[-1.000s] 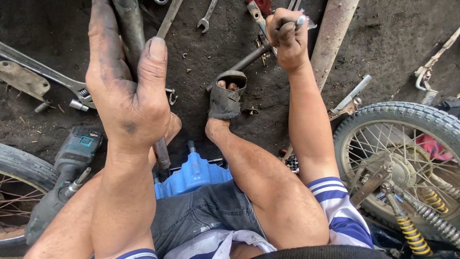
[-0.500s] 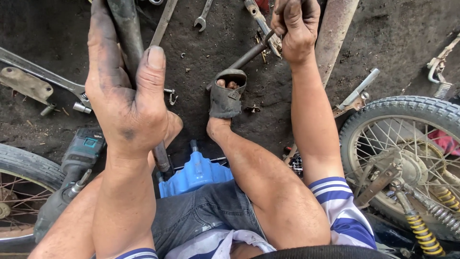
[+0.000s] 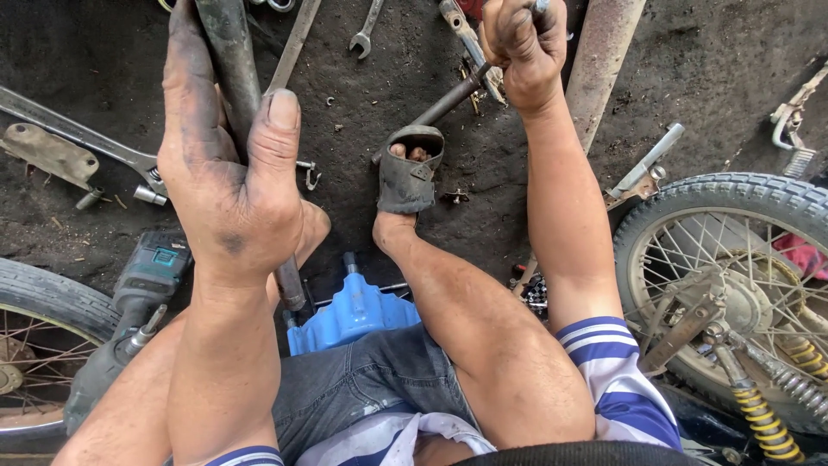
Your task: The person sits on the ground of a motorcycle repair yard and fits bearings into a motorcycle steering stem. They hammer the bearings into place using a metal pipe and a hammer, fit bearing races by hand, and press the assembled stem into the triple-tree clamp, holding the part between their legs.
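While your grimy left hand wraps its fingers and thumb around the long dark metal tube, a big steel spanner lies on the dirt just left of it and a grey angle grinder sits below. Right of that hand, your worn grey sandal rests on the ground. Farther right, your right hand is closed tight on a thin metal tool, with a spoked motorcycle wheel down to its right.
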